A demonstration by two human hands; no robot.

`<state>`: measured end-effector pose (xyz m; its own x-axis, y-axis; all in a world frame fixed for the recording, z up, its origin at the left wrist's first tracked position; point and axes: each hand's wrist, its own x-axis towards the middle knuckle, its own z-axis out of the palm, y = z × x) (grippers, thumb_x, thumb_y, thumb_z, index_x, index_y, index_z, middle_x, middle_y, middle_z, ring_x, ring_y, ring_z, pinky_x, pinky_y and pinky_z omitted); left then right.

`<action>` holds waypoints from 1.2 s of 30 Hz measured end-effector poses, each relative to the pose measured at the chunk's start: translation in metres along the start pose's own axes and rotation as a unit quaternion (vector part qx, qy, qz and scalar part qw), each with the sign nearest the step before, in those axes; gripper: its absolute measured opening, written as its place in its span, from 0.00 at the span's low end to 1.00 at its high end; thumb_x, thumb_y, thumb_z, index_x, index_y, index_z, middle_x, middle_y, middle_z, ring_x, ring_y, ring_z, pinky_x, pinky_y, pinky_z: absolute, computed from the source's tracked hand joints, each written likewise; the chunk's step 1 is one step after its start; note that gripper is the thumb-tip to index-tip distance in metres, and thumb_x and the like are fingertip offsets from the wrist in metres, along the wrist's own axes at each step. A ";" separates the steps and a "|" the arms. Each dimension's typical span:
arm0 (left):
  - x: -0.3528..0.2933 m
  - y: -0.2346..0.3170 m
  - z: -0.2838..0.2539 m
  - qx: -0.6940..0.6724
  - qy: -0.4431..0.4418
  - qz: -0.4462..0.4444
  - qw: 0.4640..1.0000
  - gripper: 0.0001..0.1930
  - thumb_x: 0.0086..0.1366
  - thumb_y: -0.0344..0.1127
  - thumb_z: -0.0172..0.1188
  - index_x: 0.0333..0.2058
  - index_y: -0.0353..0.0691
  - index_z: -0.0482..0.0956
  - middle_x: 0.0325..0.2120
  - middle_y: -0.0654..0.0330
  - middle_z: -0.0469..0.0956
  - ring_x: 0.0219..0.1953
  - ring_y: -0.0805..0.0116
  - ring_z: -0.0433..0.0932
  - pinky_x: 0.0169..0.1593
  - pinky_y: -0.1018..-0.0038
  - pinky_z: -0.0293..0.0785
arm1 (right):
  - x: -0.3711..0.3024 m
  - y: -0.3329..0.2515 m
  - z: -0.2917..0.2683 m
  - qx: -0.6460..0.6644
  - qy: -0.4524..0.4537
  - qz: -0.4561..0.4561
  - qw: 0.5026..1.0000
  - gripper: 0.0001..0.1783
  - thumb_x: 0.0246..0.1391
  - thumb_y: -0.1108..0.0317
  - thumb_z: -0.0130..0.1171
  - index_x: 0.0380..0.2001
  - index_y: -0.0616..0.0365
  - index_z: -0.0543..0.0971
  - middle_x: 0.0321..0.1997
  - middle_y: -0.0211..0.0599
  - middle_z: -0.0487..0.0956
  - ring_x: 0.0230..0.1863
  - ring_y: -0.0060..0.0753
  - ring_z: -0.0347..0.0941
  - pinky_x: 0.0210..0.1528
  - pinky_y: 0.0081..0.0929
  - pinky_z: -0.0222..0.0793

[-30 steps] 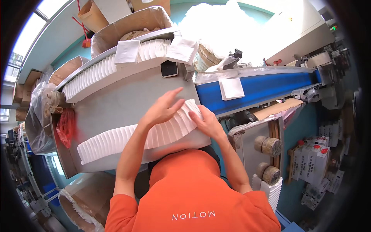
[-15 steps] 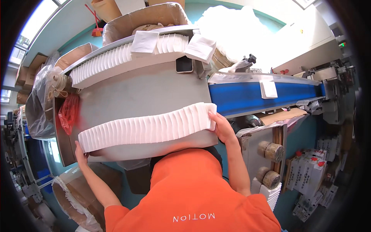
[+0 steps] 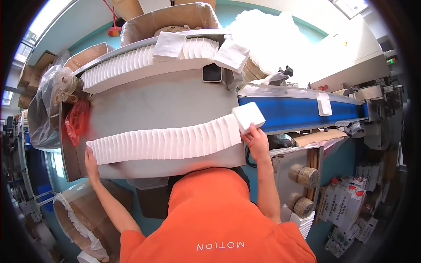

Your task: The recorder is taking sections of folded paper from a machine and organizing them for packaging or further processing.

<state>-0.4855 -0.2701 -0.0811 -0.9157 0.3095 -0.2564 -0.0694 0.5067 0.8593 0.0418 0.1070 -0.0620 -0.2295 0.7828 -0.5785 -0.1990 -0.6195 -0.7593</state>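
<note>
A long, slightly wavy row of folded white napkins (image 3: 166, 142) lies across the near part of the grey metal table (image 3: 158, 98). At its left end my left hand (image 3: 91, 165) holds the last napkins, thumb along the end and fingers partly hidden beneath. At the other end my right hand (image 3: 256, 142) grips a small square napkin stack (image 3: 249, 116). This stack is tilted, its flat face up, and turned away from the row beside the blue conveyor belt (image 3: 289, 113).
Another napkin row (image 3: 127, 65) lines the table's far edge, with loose napkin stacks (image 3: 169, 45) on top. A phone (image 3: 212, 73) lies near it. On the belt sits a white napkin stack (image 3: 324, 105). A red plastic bag (image 3: 77, 119) hangs at the table's left side.
My right hand has tilted a small stack away from the row's right end, its flat face now up. The stack on the belt has moved right. My left hand stays at the left end.
</note>
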 end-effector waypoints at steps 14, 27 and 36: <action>-0.071 0.060 0.072 0.263 0.094 0.094 0.956 0.38 0.72 0.61 0.43 0.62 0.28 0.63 0.59 0.37 0.69 0.63 0.42 0.66 0.65 0.60 0.60 | -0.018 0.008 0.030 -0.270 -0.065 -0.116 0.954 0.25 0.64 0.47 0.55 0.46 0.62 0.77 0.40 0.33 0.80 0.41 0.23 0.73 0.43 0.24 0.69; -0.085 0.055 0.088 0.227 0.130 0.111 0.959 0.35 0.72 0.58 0.46 0.60 0.28 0.66 0.56 0.38 0.71 0.60 0.42 0.69 0.63 0.61 0.62 | -0.012 0.010 0.002 0.005 -0.028 0.004 1.000 0.20 0.64 0.61 0.57 0.53 0.64 0.72 0.47 0.35 0.79 0.44 0.26 0.77 0.43 0.26 0.75; -0.096 0.058 0.102 0.219 0.143 0.102 0.960 0.35 0.72 0.58 0.46 0.60 0.28 0.67 0.56 0.37 0.71 0.60 0.41 0.69 0.62 0.61 0.63 | -0.016 0.007 0.042 -0.037 -0.064 0.053 0.996 0.22 0.66 0.53 0.53 0.52 0.61 0.75 0.51 0.31 0.78 0.51 0.27 0.73 0.51 0.26 0.69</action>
<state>-0.3610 -0.1883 -0.0516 -0.9682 0.2360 0.0832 0.2384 0.7685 0.5938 0.0045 0.0875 -0.0453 -0.3656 0.6964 -0.6175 -0.0985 -0.6887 -0.7184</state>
